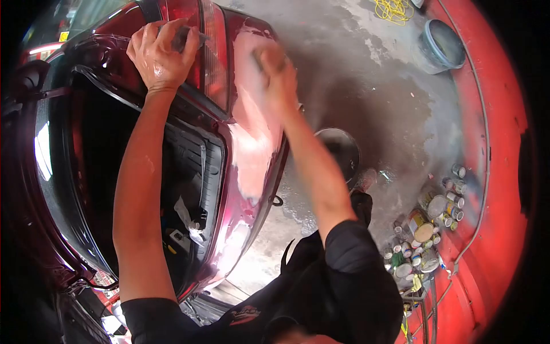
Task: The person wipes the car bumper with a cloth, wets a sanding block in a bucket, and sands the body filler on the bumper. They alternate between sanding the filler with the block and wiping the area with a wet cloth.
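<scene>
My left hand [162, 56], wet, is over the red tail light [214, 54] of a dark red car. Its fingers curl around a dark, wet lump [182, 39] whose kind I cannot make out. On the car's rear corner, my right hand [278, 77] presses a dark flat pad [259, 61] against a pale pink patch [246, 80]; motion blurs both hand and pad. The patch runs down the wet body panel [249, 155] beside the tail light. To the left, the boot opening [195, 143] is uncovered, with its black trim showing.
A black bucket [338, 150] stands on the wet concrete floor [389, 109], near my foot. Farther right are a grey-blue bucket [442, 47], a yellow cord [394, 9] and several paint cans [421, 226] along a red wall [510, 114].
</scene>
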`<state>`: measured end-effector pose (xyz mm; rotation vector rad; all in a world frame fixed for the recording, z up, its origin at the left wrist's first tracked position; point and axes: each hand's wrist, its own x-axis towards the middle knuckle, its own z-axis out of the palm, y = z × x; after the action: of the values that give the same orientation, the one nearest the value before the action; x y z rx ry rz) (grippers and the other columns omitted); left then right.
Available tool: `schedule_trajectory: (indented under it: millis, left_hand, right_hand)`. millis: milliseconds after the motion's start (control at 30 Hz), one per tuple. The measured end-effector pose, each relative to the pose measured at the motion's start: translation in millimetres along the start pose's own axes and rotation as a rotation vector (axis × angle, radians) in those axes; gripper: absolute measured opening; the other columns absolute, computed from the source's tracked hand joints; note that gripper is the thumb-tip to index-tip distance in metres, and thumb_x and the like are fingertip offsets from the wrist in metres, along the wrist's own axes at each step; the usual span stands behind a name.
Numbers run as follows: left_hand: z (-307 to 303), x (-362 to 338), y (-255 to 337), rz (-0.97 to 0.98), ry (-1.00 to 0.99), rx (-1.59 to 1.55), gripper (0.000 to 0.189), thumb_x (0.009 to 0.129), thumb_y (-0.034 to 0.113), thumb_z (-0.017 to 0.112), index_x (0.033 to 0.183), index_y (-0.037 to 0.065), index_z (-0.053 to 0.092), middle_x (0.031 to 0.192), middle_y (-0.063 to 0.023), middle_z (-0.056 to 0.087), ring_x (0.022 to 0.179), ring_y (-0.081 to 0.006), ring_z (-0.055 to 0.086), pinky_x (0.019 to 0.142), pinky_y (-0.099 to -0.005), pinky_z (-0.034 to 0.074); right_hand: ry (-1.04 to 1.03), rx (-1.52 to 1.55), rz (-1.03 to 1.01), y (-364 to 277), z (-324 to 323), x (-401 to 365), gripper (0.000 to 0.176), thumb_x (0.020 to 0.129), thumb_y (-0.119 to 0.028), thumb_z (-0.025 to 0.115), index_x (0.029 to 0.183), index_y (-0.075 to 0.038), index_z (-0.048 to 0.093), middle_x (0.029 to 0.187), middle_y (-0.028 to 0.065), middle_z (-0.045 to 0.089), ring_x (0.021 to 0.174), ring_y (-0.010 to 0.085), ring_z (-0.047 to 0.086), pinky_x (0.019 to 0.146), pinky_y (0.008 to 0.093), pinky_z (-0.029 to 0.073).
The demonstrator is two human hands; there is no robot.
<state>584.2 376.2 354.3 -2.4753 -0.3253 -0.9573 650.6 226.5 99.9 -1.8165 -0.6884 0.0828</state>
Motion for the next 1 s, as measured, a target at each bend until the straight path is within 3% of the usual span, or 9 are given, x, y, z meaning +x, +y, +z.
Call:
schedule_trajectory:
  millis: [133, 300, 400, 533, 567, 700, 767, 867, 1000]
  left_hand:
    - [-2.8, 2.4, -0.5, 0.012, -0.007, 0.002, 0.025, 0.080, 0.042, 0.080, 0.101, 0.028, 0.081, 0.104, 0.0024, 0.070, 0.108, -0.0263, 0.062, 0.100, -0.0463, 0.042]
    - [3.4, -2.0, -6.4, 0.025, 0.019, -0.040, 0.025, 0.080, 0.042, 0.081, 0.101, 0.029, 0.081, 0.104, 0.0033, 0.070, 0.108, -0.0260, 0.062, 0.100, -0.0464, 0.042]
    - [3.4, -1.8, -6.1, 0.020, 0.016, -0.001, 0.024, 0.080, 0.042, 0.081, 0.101, 0.029, 0.081, 0.104, 0.0040, 0.070, 0.109, -0.0256, 0.062, 0.099, -0.0461, 0.042]
    - [0.6, 0.2, -1.4, 0.018, 0.005, 0.012, 0.024, 0.081, 0.042, 0.080, 0.100, 0.029, 0.081, 0.104, 0.0042, 0.070, 0.109, -0.0256, 0.062, 0.098, -0.0461, 0.043]
    - [-0.2, 4.1, -2.4, 0.020, 0.019, -0.001, 0.024, 0.081, 0.042, 0.081, 0.100, 0.029, 0.081, 0.104, 0.0042, 0.070, 0.109, -0.0256, 0.062, 0.098, -0.0461, 0.043]
    - [0.8, -1.2, -5.8, 0.024, -0.002, -0.030, 0.024, 0.080, 0.042, 0.081, 0.099, 0.028, 0.080, 0.103, 0.0042, 0.069, 0.109, -0.0257, 0.062, 0.098, -0.0463, 0.043]
    - [2.4, -4.5, -6.0, 0.027, 0.002, -0.026, 0.024, 0.080, 0.042, 0.081, 0.099, 0.028, 0.080, 0.103, 0.0044, 0.069, 0.109, -0.0257, 0.062, 0.098, -0.0462, 0.043]
    - [4.5, 1.6, -7.6, 0.037, 0.020, -0.007, 0.023, 0.080, 0.042, 0.081, 0.098, 0.028, 0.081, 0.103, 0.0048, 0.069, 0.108, -0.0257, 0.062, 0.098, -0.0461, 0.043]
    - [0.6, 2.7, 0.4, 0.014, 0.012, 0.018, 0.023, 0.079, 0.041, 0.082, 0.098, 0.029, 0.081, 0.102, 0.0051, 0.069, 0.107, -0.0256, 0.063, 0.097, -0.0463, 0.044]
  right_hand:
    - [-0.013, -0.085, -0.079, -14.0, 3.4, -125.0, 0.072, 0.089, -0.013, 0.073, 0.151, -0.045, 0.054, 0.153, 0.0303, 0.043, 0.133, 0.0488, 0.051, 0.101, 0.0626, 0.046]
    - [0.030, -0.042, -0.121, -4.5, 7.8, 8.5, 0.075, 0.085, -0.005, 0.075, 0.149, -0.037, 0.056, 0.152, 0.0252, 0.046, 0.125, 0.0468, 0.056, 0.102, 0.0553, 0.049]
    - [-0.174, -0.040, 0.195, -32.6, -9.0, 45.5, 0.058, 0.094, -0.011, 0.066, 0.146, -0.034, 0.060, 0.155, 0.0244, 0.043, 0.127, 0.0455, 0.053, 0.102, 0.0594, 0.044]
    - [0.096, -0.075, -0.235, 5.2, 19.7, -85.6, 0.065, 0.089, -0.013, 0.074, 0.146, -0.040, 0.062, 0.155, 0.0302, 0.044, 0.137, 0.0465, 0.051, 0.102, 0.0596, 0.046]
    - [0.016, -0.005, -0.142, -4.5, 1.4, -119.6, 0.068, 0.086, -0.012, 0.077, 0.145, -0.041, 0.063, 0.152, 0.0301, 0.047, 0.138, 0.0480, 0.050, 0.104, 0.0609, 0.045]
    - [-0.014, -0.074, -0.134, 25.6, 7.5, -55.6, 0.072, 0.085, -0.009, 0.076, 0.148, -0.039, 0.059, 0.154, 0.0312, 0.044, 0.136, 0.0508, 0.050, 0.104, 0.0645, 0.045]
    - [-0.094, 0.220, 0.000, 39.7, 4.6, 22.4, 0.072, 0.086, -0.007, 0.073, 0.150, -0.036, 0.058, 0.154, 0.0329, 0.044, 0.133, 0.0524, 0.052, 0.108, 0.0605, 0.045]
    - [-0.112, 0.104, 0.119, 28.7, -5.5, 37.7, 0.069, 0.086, -0.008, 0.072, 0.149, -0.032, 0.059, 0.155, 0.0327, 0.044, 0.129, 0.0531, 0.053, 0.111, 0.0546, 0.045]
    - [0.022, 0.048, -0.132, 20.9, -15.6, -135.5, 0.076, 0.078, -0.002, 0.076, 0.146, -0.033, 0.064, 0.157, 0.0295, 0.044, 0.132, 0.0476, 0.053, 0.110, 0.0539, 0.045]
